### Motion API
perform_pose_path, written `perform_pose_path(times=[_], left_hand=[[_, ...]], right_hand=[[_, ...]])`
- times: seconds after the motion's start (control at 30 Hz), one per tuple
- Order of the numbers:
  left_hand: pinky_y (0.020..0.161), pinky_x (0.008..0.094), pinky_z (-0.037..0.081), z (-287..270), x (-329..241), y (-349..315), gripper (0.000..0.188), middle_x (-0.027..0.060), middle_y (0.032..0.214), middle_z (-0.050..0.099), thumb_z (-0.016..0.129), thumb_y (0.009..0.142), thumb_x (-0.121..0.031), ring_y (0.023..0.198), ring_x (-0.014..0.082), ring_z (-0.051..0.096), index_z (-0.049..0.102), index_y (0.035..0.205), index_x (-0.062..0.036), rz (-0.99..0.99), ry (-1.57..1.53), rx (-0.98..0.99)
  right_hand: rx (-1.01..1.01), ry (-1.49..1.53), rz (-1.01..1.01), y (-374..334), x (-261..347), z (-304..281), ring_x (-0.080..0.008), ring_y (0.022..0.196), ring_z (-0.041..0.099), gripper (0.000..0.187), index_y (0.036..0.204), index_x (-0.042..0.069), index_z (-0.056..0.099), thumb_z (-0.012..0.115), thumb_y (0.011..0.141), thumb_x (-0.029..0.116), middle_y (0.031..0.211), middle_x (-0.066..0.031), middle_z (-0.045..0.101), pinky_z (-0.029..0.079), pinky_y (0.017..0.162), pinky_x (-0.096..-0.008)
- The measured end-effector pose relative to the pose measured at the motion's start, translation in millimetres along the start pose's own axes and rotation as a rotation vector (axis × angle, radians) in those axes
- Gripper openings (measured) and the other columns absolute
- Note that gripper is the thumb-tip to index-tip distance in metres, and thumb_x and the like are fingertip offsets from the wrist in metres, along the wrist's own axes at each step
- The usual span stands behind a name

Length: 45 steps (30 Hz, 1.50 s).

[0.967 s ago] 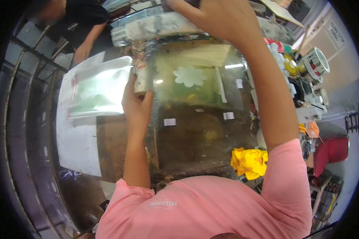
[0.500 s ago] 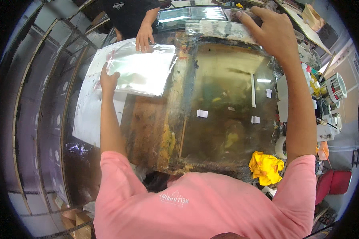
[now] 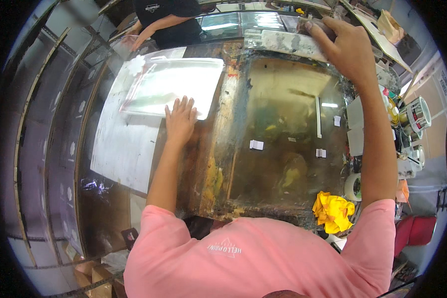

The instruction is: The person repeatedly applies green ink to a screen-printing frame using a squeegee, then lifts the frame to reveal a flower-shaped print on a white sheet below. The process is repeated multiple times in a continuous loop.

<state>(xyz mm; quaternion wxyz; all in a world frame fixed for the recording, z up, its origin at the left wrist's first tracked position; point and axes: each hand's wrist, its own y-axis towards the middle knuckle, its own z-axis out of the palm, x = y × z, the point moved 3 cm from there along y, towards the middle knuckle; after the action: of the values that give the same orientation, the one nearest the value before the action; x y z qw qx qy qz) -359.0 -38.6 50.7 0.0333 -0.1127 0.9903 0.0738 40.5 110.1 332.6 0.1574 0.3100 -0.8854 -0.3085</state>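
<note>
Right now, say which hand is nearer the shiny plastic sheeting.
Left. The left hand is at the near edge of the shiny plastic sheeting; the right hand is far to its right, near the far corner of the framed panel.

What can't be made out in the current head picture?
In the head view:
Glossy plastic sheet: glare washes out its surface; layers uncountable.
Left hand: its own back hides its palm.
Right hand: its own back hides its palm; grip unclear.
Co-worker's hand: too small and blurred to tell what it touches.
Crumpled yellow cloth: its folds hide anything beneath.
</note>
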Motion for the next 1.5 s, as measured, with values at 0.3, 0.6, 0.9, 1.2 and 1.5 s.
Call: perform_pose_path(times=[0.3, 0.6, 0.9, 1.2, 1.5], left_hand=[[0.119, 0.0615, 0.033, -69, -91, 34, 0.054, 0.0208, 0.117, 0.075, 0.037, 0.114, -0.041, 0.124, 0.0436, 0.064, 0.076, 0.117, -0.0038, 0.181, -0.073, -0.114], [0.126, 0.0690, 0.009, 20, -311, -15, 0.111, 0.0280, 0.161, 0.044, 0.049, 0.085, -0.091, 0.153, 0.0457, 0.037, 0.051, 0.155, -0.0052, 0.361, -0.086, 0.003], [0.121, 0.0753, -0.009, 69, -381, -5, 0.136, 0.0325, 0.171, 0.023, 0.050, 0.074, -0.100, 0.158, 0.0549, 0.019, 0.034, 0.165, -0.0005, 0.439, -0.175, 0.121], [0.120, 0.0797, -0.003, 80, -407, -1, 0.126, 0.0330, 0.164, 0.033, 0.047, 0.077, -0.098, 0.154, 0.0528, 0.028, 0.048, 0.158, -0.0014, 0.461, -0.267, -0.009], [0.121, 0.0784, -0.002, 81, -404, -8, 0.119, 0.0293, 0.159, 0.043, 0.056, 0.079, -0.093, 0.149, 0.0489, 0.037, 0.050, 0.156, -0.0020, 0.489, -0.323, -0.107]], right_hand=[[-0.011, -0.022, 0.003, 9, -20, -8, -0.0394, 0.076, 0.070, 0.057, 0.073, 0.004, 0.071, 0.061, 0.097, 0.055, 0.075, -0.0202, 0.071, 0.047, 0.085, -0.0511], [-0.068, -0.011, -0.019, 2, -48, -1, -0.0407, 0.088, 0.073, 0.065, 0.082, 0.000, 0.075, 0.055, 0.098, 0.060, 0.084, -0.0230, 0.075, 0.047, 0.093, -0.0521], [-0.065, 0.001, -0.047, 13, -71, 9, -0.0425, 0.080, 0.073, 0.067, 0.082, -0.004, 0.077, 0.053, 0.097, 0.056, 0.079, -0.0264, 0.073, 0.056, 0.086, -0.0515], [-0.050, -0.065, -0.014, 30, -92, 32, -0.0429, 0.087, 0.074, 0.063, 0.082, -0.005, 0.077, 0.054, 0.093, 0.053, 0.085, -0.0281, 0.074, 0.056, 0.090, -0.0512], [0.038, -0.089, 0.069, 28, -78, 26, -0.0422, 0.090, 0.074, 0.064, 0.087, -0.005, 0.077, 0.052, 0.095, 0.054, 0.088, -0.0283, 0.075, 0.057, 0.087, -0.0501]])
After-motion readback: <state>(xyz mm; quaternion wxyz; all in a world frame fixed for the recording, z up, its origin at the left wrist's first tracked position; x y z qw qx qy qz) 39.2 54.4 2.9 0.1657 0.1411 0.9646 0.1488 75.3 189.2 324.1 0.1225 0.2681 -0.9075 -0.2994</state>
